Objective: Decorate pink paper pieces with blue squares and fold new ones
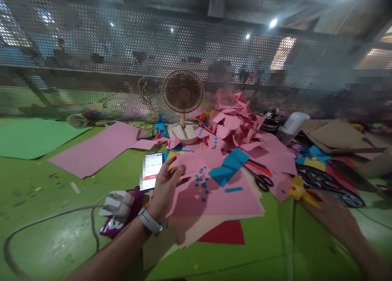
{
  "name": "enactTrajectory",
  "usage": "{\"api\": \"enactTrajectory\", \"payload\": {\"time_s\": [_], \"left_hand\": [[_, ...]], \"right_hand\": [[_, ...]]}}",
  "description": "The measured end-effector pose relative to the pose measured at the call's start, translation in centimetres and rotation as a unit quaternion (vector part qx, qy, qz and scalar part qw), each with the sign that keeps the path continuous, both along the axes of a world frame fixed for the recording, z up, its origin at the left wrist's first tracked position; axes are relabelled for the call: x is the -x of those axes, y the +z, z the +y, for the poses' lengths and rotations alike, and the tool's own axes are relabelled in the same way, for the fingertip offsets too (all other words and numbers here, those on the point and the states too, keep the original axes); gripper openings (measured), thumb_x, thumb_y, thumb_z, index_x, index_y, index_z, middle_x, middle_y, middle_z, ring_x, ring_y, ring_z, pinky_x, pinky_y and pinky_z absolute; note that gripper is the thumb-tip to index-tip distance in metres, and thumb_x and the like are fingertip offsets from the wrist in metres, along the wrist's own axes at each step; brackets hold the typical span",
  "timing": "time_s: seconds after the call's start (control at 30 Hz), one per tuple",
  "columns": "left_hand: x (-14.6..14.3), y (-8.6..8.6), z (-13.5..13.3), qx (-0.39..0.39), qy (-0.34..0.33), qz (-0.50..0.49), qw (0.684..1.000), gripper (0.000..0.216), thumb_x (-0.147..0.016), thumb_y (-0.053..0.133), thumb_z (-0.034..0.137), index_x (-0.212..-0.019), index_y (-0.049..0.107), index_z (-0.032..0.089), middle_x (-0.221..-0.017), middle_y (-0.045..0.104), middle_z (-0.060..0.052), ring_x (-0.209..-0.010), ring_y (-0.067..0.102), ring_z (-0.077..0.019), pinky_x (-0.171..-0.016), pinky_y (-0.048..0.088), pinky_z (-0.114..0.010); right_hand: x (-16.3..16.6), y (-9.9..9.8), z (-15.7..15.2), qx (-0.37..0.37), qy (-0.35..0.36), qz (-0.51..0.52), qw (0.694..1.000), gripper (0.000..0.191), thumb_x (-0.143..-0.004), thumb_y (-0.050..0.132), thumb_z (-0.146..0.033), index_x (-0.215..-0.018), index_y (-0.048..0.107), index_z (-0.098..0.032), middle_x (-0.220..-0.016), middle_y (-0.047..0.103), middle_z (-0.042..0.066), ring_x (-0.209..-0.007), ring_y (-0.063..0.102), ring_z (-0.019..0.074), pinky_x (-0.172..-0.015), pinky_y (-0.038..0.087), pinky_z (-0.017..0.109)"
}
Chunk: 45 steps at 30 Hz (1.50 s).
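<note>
My left hand (167, 185), with a white watch band on its wrist, hovers between the phone (150, 173) and the pink sheets (220, 197). Its fingers are spread and hold nothing. Small blue paper squares (202, 183) lie scattered on the top pink sheet, with a blue paper strip (234, 189) beside them. A folded blue paper (228, 167) rests near black-handled scissors (263, 183). On the right, my right hand (332, 211) grips what looks like a yellow glue gun (298, 189); a pale cord hangs from it.
A small fan (183, 93) stands behind the sheets, beside a heap of pink paper pieces (232, 124). White plugs (118, 203) and a looping cable sit at left. Large green paper (33, 138) lies far left. A perforated metal screen (116, 48) closes off the back.
</note>
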State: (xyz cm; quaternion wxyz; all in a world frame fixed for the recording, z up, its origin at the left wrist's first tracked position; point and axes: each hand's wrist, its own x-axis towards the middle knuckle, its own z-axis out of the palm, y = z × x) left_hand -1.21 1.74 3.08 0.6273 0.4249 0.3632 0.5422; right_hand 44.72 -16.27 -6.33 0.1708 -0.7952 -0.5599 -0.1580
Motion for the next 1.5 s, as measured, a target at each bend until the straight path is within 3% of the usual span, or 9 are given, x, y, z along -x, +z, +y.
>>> {"api": "enactTrajectory", "payload": {"time_s": [0.07,0.2,0.33,0.47,0.63,0.83,1.03,1.3,1.5], "left_hand": [[0.0,0.0,0.0,-0.004,0.007,-0.005,1.000,0.056,-0.071,0.069,0.030,-0.122,0.046,0.025,-0.073,0.059,0.005,-0.075,0.059,-0.0123,-0.075,0.053,-0.034],[-0.1,0.0,0.0,-0.008,0.014,-0.010,1.000,0.056,-0.071,0.069,0.030,-0.122,0.046,0.025,-0.074,0.059,0.005,-0.075,0.059,-0.0118,-0.075,0.053,-0.033],[-0.1,-0.3,-0.1,-0.003,0.013,-0.015,1.000,0.055,-0.073,0.068,0.030,-0.123,0.045,0.027,-0.076,0.060,0.005,-0.077,0.059,-0.0122,-0.075,0.053,-0.032],[-0.2,-0.5,-0.3,-0.006,0.005,-0.009,1.000,0.051,-0.074,0.066,0.031,-0.121,0.047,0.026,-0.079,0.061,0.004,-0.078,0.059,-0.0119,-0.074,0.052,-0.030],[-0.3,-0.6,-0.5,-0.001,0.001,0.004,1.000,0.050,-0.074,0.066,0.031,-0.120,0.047,0.026,-0.078,0.059,0.005,-0.076,0.059,-0.0112,-0.072,0.053,-0.029],[-0.2,-0.6,-0.3,0.005,0.001,-0.001,1.000,0.051,-0.075,0.065,0.030,-0.122,0.046,0.026,-0.078,0.058,0.004,-0.077,0.058,-0.0114,-0.072,0.053,-0.029],[-0.2,-0.8,-0.1,0.014,-0.003,0.001,1.000,0.054,-0.075,0.065,0.030,-0.125,0.042,0.026,-0.077,0.057,0.005,-0.077,0.058,-0.0117,-0.071,0.054,-0.029],[-0.3,-0.7,-0.2,0.010,-0.004,-0.010,1.000,0.053,-0.076,0.065,0.028,-0.125,0.043,0.027,-0.076,0.056,0.005,-0.075,0.056,-0.0106,-0.069,0.053,-0.027],[-0.3,-0.7,-0.1,0.018,-0.009,-0.014,1.000,0.055,-0.073,0.067,0.028,-0.124,0.044,0.026,-0.075,0.056,0.005,-0.075,0.057,-0.0113,-0.070,0.052,-0.028]], "right_hand": [[0.0,0.6,-0.2,0.039,0.013,-0.011,0.999,0.033,-0.072,0.058,-0.043,-0.100,0.057,-0.024,-0.100,0.064,0.014,-0.092,0.060,0.0298,-0.075,0.046,0.040],[2.2,3.4,1.3,-0.010,0.028,-0.056,0.998,0.034,-0.074,0.056,-0.040,-0.103,0.056,-0.022,-0.105,0.061,0.015,-0.097,0.058,0.0315,-0.081,0.043,0.043],[9.3,6.0,5.7,0.003,0.183,0.002,0.983,0.037,-0.084,0.047,-0.041,-0.117,0.050,-0.023,-0.114,0.057,0.011,-0.105,0.053,0.0236,-0.088,0.043,0.038],[17.5,6.6,10.0,0.057,0.335,-0.018,0.940,0.050,-0.087,0.045,-0.044,-0.130,0.043,-0.019,-0.132,0.045,0.014,-0.123,0.038,0.0280,-0.097,0.035,0.048],[22.6,6.1,14.4,0.107,0.392,0.051,0.912,0.024,-0.090,0.044,-0.028,-0.106,0.060,-0.020,-0.101,0.062,0.009,-0.097,0.053,0.0217,-0.085,0.042,0.038],[24.4,4.5,18.0,0.151,0.337,0.130,0.920,0.017,-0.085,0.048,-0.021,-0.091,0.064,-0.017,-0.091,0.066,0.008,-0.089,0.057,0.0206,-0.077,0.041,0.030],[24.8,3.1,18.5,0.165,0.342,0.172,0.909,0.019,-0.081,0.046,-0.011,-0.081,0.064,-0.017,-0.081,0.068,0.005,-0.079,0.060,0.0171,-0.070,0.040,0.026],[24.9,5.1,16.9,0.170,0.386,0.209,0.882,0.014,-0.085,0.049,-0.016,-0.087,0.062,-0.017,-0.084,0.065,0.004,-0.079,0.058,0.0147,-0.070,0.041,0.024],[25.6,6.0,15.1,0.167,0.466,0.164,0.853,0.012,-0.083,0.059,-0.027,-0.088,0.059,-0.016,-0.089,0.060,0.005,-0.088,0.052,0.0179,-0.077,0.041,0.029]]}}
